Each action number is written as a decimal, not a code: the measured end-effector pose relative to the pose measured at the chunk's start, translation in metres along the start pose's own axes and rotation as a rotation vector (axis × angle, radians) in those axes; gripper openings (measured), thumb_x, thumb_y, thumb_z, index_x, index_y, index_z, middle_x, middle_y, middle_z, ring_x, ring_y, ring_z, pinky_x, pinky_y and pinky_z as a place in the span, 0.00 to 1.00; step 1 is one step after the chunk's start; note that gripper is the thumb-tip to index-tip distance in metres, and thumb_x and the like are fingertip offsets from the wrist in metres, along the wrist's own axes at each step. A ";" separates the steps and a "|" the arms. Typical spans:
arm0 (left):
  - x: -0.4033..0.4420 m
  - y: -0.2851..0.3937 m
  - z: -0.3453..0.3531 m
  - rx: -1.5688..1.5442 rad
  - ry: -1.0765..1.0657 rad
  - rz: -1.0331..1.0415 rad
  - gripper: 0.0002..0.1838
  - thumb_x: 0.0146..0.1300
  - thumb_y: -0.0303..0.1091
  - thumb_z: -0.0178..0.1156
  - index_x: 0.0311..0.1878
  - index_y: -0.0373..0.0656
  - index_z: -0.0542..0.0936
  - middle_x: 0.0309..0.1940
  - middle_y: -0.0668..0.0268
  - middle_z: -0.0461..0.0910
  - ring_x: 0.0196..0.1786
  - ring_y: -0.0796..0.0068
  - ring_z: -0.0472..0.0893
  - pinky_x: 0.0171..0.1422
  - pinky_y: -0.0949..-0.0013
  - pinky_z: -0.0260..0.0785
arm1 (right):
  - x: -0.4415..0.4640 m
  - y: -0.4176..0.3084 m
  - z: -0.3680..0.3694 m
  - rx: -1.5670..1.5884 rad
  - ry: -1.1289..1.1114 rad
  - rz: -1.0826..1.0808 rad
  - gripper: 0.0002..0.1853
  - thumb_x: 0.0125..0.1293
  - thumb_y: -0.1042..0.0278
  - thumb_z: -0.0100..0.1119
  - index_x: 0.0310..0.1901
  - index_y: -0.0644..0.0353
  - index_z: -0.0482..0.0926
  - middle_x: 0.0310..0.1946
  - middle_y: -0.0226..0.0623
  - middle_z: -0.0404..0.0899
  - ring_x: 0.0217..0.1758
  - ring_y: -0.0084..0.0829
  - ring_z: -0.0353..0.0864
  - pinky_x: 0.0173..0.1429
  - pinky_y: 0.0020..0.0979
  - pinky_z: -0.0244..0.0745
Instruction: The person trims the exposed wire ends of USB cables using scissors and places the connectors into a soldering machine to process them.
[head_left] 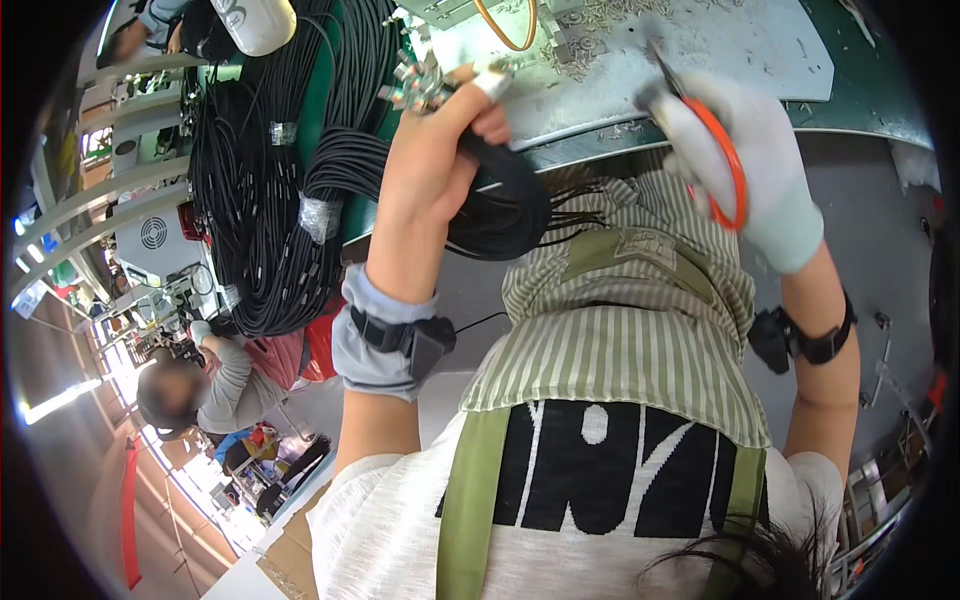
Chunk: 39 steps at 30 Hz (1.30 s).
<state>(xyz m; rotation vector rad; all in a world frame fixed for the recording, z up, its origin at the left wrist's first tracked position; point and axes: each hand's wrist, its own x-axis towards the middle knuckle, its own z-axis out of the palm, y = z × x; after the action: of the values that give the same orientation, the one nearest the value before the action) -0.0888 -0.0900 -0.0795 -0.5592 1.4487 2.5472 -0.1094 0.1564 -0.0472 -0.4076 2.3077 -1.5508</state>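
Observation:
My left hand (445, 135) is closed around a bundle of black cables (505, 205), with a white cover on one fingertip. The cables' metallic and coloured ends (415, 85) stick out above the fist, and the lengths hang over the table's front edge. On the right, my gloved right hand (735, 160) holds scissors with orange handles (728, 150). Their dark blades (660, 65) point up and left over a pale board. Part of the grip is hidden by the glove. The scissors and the cable ends are apart.
Small clippings (580, 60) are scattered on the pale board (790, 50). Thick coils of black cable (240, 200) lie left of my left arm, some bound with clear wrap. A seated person (235, 385) is at the lower left. A metal fixture (440, 10) stands at the top.

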 end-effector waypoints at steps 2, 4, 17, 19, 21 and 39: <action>0.019 0.002 0.006 -0.022 -0.102 0.000 0.04 0.58 0.21 0.59 0.36 0.37 0.75 0.24 0.71 0.70 0.24 0.81 0.67 0.29 0.74 0.62 | 0.023 -0.005 0.001 0.056 -0.055 0.110 0.12 0.65 0.65 0.55 0.28 0.64 0.74 0.15 0.32 0.71 0.13 0.23 0.68 0.21 0.26 0.64; 0.031 0.004 0.012 -0.026 -0.160 -0.003 0.05 0.58 0.21 0.59 0.36 0.37 0.74 0.25 0.70 0.70 0.24 0.80 0.67 0.30 0.74 0.62 | 0.047 -0.007 0.005 0.058 -0.121 0.027 0.14 0.66 0.61 0.53 0.31 0.66 0.73 0.12 0.29 0.67 0.13 0.18 0.67 0.21 0.23 0.65; 0.041 0.022 0.034 0.503 -0.239 0.194 0.14 0.51 0.26 0.68 0.37 0.36 0.74 0.22 0.67 0.75 0.22 0.79 0.73 0.27 0.75 0.66 | 0.074 -0.017 -0.021 0.511 -0.358 0.221 0.16 0.62 0.62 0.60 0.24 0.67 0.75 0.16 0.37 0.75 0.13 0.25 0.73 0.17 0.25 0.65; 0.038 0.024 0.035 0.609 -0.195 0.212 0.16 0.50 0.28 0.70 0.38 0.35 0.74 0.22 0.67 0.75 0.23 0.80 0.74 0.26 0.76 0.66 | 0.076 -0.021 -0.024 0.502 -0.346 0.281 0.15 0.62 0.63 0.61 0.24 0.67 0.75 0.16 0.37 0.76 0.13 0.25 0.73 0.17 0.25 0.65; 0.035 0.024 0.035 0.621 -0.188 0.212 0.17 0.49 0.28 0.71 0.38 0.34 0.74 0.22 0.68 0.75 0.23 0.81 0.74 0.26 0.76 0.66 | 0.077 -0.020 -0.023 0.499 -0.342 0.313 0.15 0.62 0.63 0.61 0.24 0.67 0.76 0.16 0.37 0.76 0.13 0.24 0.74 0.16 0.25 0.65; 0.018 0.019 0.053 0.805 -0.087 0.351 0.07 0.49 0.27 0.66 0.31 0.37 0.78 0.21 0.75 0.74 0.24 0.87 0.69 0.27 0.79 0.62 | 0.076 0.002 -0.017 0.640 -0.385 0.104 0.12 0.61 0.67 0.63 0.30 0.69 0.77 0.17 0.39 0.78 0.14 0.25 0.75 0.16 0.23 0.65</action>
<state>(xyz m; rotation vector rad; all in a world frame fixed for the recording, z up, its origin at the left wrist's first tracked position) -0.1242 -0.0556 -0.0469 -0.0623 2.4746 1.8685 -0.1856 0.1402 -0.0512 -0.3647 1.4294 -1.8508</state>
